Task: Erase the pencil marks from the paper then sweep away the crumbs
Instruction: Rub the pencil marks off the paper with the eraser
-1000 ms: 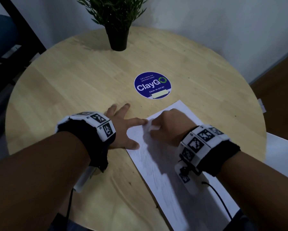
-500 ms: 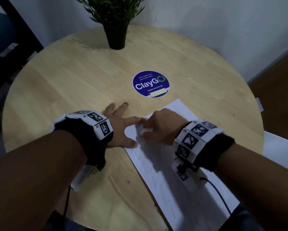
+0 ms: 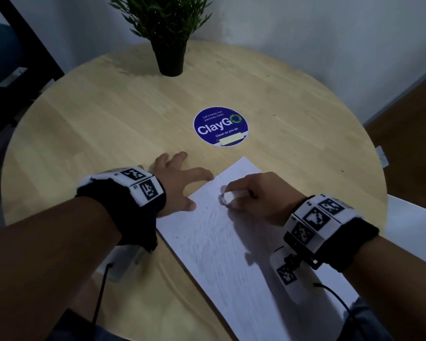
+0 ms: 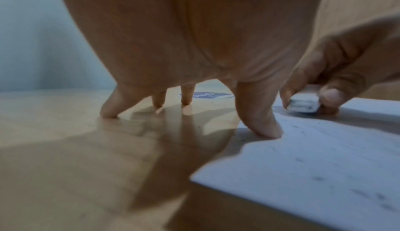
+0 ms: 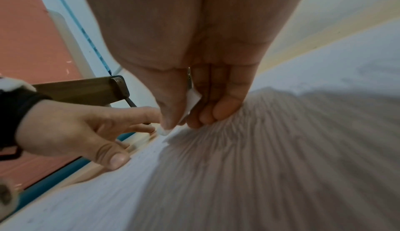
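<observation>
The paper [image 3: 221, 247] is white, covered with grey pencil streaks and scattered dark specks. The eraser [image 3: 229, 196] is white. The table [image 3: 108, 124] is pale wood with visible grain. The round sticker [image 3: 220, 126] is dark blue with white lettering, a green ring and a pale yellow strip. The plant [image 3: 162, 18] is green in a black pot [image 3: 170, 59]. Both wristbands [image 3: 133, 190] are black with white panels bearing black square codes.

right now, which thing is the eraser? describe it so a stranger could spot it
On the round wooden table a white paper lies near the front edge. At its far end the right hand pinches the eraser, a small white block pressed to the sheet, the only thing held.
</observation>
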A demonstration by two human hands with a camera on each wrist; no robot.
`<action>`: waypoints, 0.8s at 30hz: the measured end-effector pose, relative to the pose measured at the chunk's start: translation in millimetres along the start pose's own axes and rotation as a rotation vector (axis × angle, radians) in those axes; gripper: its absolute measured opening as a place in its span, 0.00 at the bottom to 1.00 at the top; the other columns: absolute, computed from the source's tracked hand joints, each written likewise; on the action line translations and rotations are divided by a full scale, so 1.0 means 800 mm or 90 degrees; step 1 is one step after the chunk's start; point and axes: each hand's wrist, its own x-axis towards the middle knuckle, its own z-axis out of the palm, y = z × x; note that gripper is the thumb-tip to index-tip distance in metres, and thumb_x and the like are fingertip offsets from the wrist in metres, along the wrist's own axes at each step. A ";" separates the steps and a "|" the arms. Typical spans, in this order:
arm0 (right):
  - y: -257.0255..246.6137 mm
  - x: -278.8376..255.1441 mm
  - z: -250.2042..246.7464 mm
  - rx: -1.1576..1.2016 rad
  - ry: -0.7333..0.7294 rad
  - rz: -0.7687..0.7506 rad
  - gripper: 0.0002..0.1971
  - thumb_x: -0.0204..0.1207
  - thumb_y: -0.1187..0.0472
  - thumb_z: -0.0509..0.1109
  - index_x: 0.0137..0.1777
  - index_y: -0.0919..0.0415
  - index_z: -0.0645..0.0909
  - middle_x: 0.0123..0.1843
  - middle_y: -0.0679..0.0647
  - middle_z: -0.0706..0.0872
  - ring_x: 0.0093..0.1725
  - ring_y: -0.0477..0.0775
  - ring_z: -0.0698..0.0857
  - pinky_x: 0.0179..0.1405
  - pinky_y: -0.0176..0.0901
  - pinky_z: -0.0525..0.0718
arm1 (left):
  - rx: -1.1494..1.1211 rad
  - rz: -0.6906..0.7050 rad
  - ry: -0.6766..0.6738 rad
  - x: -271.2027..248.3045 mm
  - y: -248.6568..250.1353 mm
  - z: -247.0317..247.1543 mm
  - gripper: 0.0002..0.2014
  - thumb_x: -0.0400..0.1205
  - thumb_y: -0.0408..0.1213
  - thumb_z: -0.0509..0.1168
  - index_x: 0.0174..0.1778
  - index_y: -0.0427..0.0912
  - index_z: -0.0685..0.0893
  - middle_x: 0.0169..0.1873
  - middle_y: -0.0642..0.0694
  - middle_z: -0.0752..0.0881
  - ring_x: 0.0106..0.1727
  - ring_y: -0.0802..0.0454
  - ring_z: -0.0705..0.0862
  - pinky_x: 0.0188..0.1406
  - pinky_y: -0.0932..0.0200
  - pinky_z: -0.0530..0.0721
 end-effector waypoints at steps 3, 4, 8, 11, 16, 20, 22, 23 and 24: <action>0.006 0.003 -0.002 0.022 0.042 0.021 0.15 0.77 0.54 0.70 0.64 0.45 0.83 0.58 0.47 0.86 0.61 0.50 0.82 0.54 0.36 0.74 | 0.063 -0.006 -0.051 0.003 0.003 -0.005 0.35 0.83 0.51 0.66 0.77 0.80 0.51 0.84 0.51 0.34 0.83 0.38 0.34 0.78 0.34 0.48; 0.007 0.004 -0.003 0.025 0.064 0.032 0.14 0.76 0.53 0.70 0.62 0.47 0.84 0.57 0.48 0.87 0.59 0.51 0.82 0.52 0.37 0.74 | 0.070 -0.006 -0.053 0.003 0.003 -0.005 0.35 0.83 0.52 0.65 0.77 0.80 0.51 0.84 0.51 0.34 0.83 0.38 0.34 0.78 0.33 0.48; -0.014 0.003 0.005 -0.010 0.036 0.006 0.11 0.77 0.51 0.67 0.55 0.52 0.84 0.50 0.49 0.85 0.50 0.50 0.80 0.50 0.42 0.76 | 0.066 0.010 -0.016 0.003 0.001 0.000 0.33 0.82 0.52 0.66 0.76 0.81 0.55 0.84 0.51 0.36 0.84 0.38 0.36 0.78 0.36 0.47; -0.032 0.001 0.013 -0.085 -0.021 -0.045 0.08 0.77 0.51 0.65 0.45 0.52 0.82 0.41 0.51 0.81 0.44 0.54 0.77 0.49 0.46 0.79 | 0.066 0.014 -0.004 0.005 -0.001 0.001 0.33 0.81 0.52 0.68 0.75 0.80 0.58 0.84 0.51 0.37 0.83 0.38 0.38 0.78 0.36 0.50; -0.045 0.006 0.010 -0.105 0.011 -0.028 0.06 0.78 0.55 0.65 0.41 0.52 0.80 0.42 0.53 0.83 0.45 0.55 0.80 0.44 0.44 0.76 | 0.077 0.023 0.008 0.006 -0.001 0.001 0.33 0.80 0.52 0.68 0.75 0.80 0.58 0.84 0.50 0.39 0.83 0.39 0.41 0.77 0.38 0.53; -0.056 0.005 0.023 -0.146 -0.011 -0.067 0.12 0.78 0.52 0.64 0.53 0.56 0.85 0.47 0.55 0.86 0.46 0.55 0.81 0.49 0.46 0.80 | 0.080 0.030 0.019 0.006 -0.002 0.000 0.32 0.80 0.53 0.68 0.75 0.80 0.59 0.84 0.50 0.39 0.83 0.40 0.42 0.76 0.40 0.54; -0.050 0.012 0.015 -0.136 0.041 -0.016 0.11 0.77 0.53 0.64 0.52 0.55 0.84 0.46 0.54 0.84 0.45 0.56 0.79 0.45 0.43 0.75 | 0.087 0.028 0.019 0.006 -0.002 0.001 0.32 0.80 0.53 0.68 0.75 0.80 0.59 0.84 0.49 0.39 0.83 0.39 0.42 0.76 0.40 0.55; -0.050 0.012 0.016 -0.136 0.044 -0.017 0.11 0.77 0.53 0.65 0.53 0.54 0.84 0.47 0.54 0.84 0.46 0.56 0.80 0.45 0.43 0.75 | 0.091 0.029 0.021 0.006 -0.002 0.002 0.32 0.80 0.53 0.68 0.75 0.80 0.59 0.84 0.49 0.39 0.83 0.39 0.43 0.76 0.39 0.55; -0.053 0.009 0.019 -0.142 0.027 -0.037 0.11 0.77 0.52 0.65 0.54 0.53 0.84 0.48 0.54 0.85 0.47 0.56 0.82 0.46 0.43 0.77 | 0.093 0.032 0.025 0.006 -0.002 0.003 0.32 0.80 0.53 0.68 0.75 0.80 0.59 0.84 0.49 0.40 0.83 0.39 0.43 0.75 0.40 0.56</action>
